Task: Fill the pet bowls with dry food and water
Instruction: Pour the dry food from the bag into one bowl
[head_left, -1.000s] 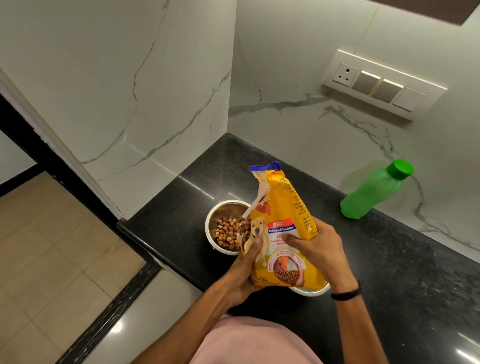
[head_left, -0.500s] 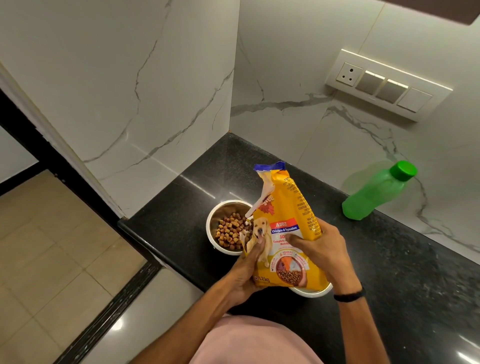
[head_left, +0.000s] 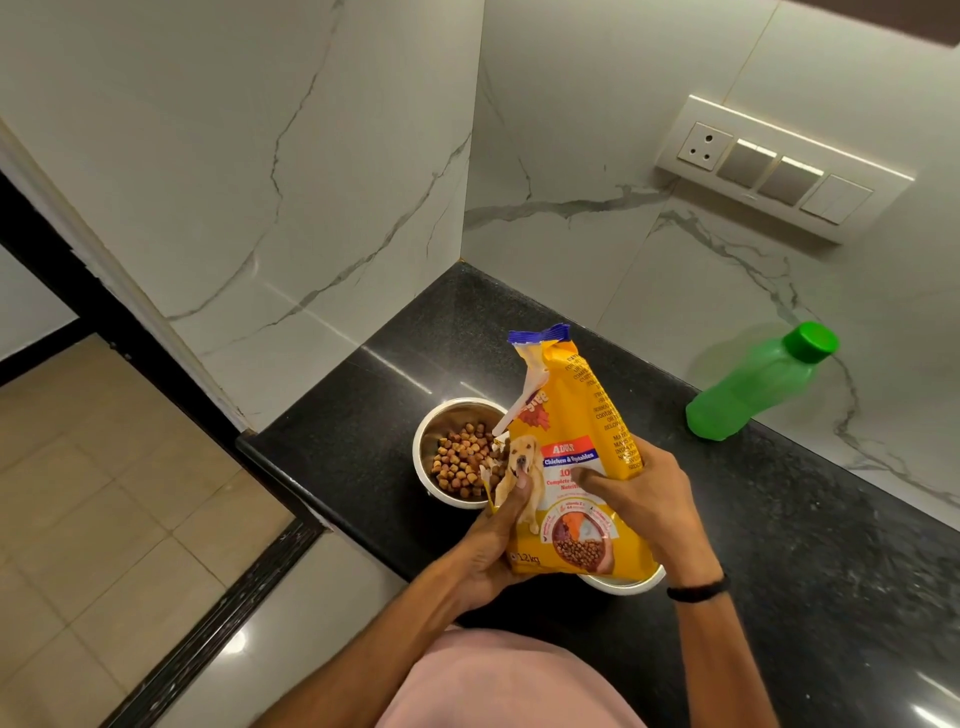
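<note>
Head view: both hands clasp the food bag (head_left: 566, 467) upright above the table's (head_left: 779, 571) front edge. The left hand (head_left: 493, 545) grips its lower left side with the thumb on the front, and the right hand (head_left: 639, 499) curls round its right side. The torn mouth opens beside the kibble bowl (head_left: 420, 457) near the front left corner. The second bowl (head_left: 623, 586) sits mostly hidden under the bag. A careless tilt could scatter kibble past the rim and off the left edge. The capped green bottle (head_left: 748, 389) waits at the back edge.

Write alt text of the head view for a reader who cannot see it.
Left hand and right hand grip a yellow dog food bag beside a steel bowl of kibble on a counter. A second bowl shows under the bag; a green bottle stands right.
</note>
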